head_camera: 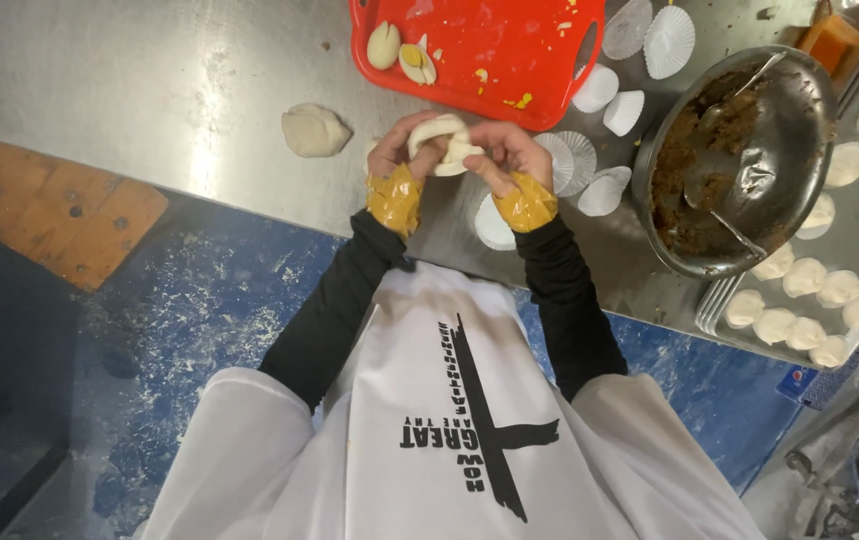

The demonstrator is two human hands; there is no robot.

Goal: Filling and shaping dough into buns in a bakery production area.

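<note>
Above the steel worktop (150, 70), both hands, left hand (402, 150) and right hand (506, 152), curl closed around one white dough piece (446, 143), seemingly pinching it; a dough ball (315, 130) lies just left.

There is a single view, from a camera worn on the person's head. It looks steeply down past the chest and both forearms, so the body fills the lower half. The steel worktop (180, 80) runs across the top at arm's length, the blue floor (210, 300) lies below it, and the scene appears tilted.
</note>
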